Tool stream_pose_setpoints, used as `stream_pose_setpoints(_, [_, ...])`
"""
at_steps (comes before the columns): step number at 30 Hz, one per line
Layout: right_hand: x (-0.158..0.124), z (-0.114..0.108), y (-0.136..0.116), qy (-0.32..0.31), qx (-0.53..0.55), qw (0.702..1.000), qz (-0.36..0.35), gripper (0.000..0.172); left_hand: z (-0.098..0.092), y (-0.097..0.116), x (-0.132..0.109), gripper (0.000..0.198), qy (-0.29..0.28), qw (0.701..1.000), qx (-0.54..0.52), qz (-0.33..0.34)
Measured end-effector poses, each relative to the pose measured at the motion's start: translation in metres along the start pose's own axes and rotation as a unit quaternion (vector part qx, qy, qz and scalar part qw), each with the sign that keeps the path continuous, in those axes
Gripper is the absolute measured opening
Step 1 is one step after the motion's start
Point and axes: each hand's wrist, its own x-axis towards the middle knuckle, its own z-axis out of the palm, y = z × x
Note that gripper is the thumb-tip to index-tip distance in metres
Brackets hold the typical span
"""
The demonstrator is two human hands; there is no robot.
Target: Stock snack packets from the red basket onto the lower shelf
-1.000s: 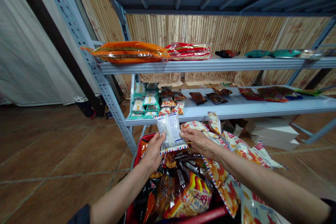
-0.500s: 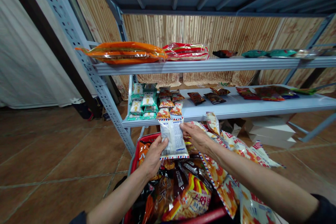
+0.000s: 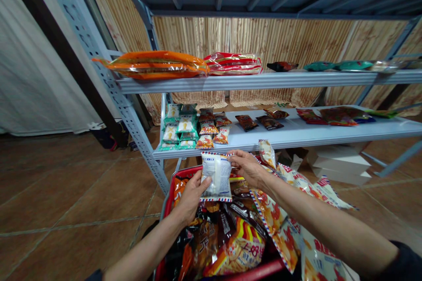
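Note:
My left hand [image 3: 193, 195] grips a small white snack packet [image 3: 216, 178] by its left edge, thumb on the printed back. At the packet's upper right corner, the fingers of my right hand [image 3: 245, 166] are closed on the edge. The packet has a red-and-blue striped border and is held above a red basket [image 3: 169, 208]. Inside the basket lie several larger bags, among them a yellow-and-red striped snack bag [image 3: 242, 250]. Just beyond the packet, small orange-and-white packets [image 3: 205, 142] sit on the lower shelf beside stacked green-and-white packets [image 3: 187, 124].
A blue metal rack post [image 3: 132, 118] rises at the left. Large orange bags [image 3: 158, 65] lie on the upper shelf [image 3: 231, 82]. Strung white snack bags [image 3: 293, 180] drape over the basket's right side. White boxes [image 3: 339, 164] stand below the lower shelf [image 3: 296, 137].
The packet has come slightly lower, away from the shelf edge, and tilted a little. My right hand's fingers have shifted up to its top corner.

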Motion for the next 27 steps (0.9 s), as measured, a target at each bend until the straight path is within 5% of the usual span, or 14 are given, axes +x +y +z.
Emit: stream_pose_setpoints(27, [0.0106, 0.0006, 0.0057, 0.055, -0.03, 0.997, -0.033, 0.027, -0.0014, 0.0028, -0.0018, 0.045, -0.005, 0.998, -0.039, -0.047])
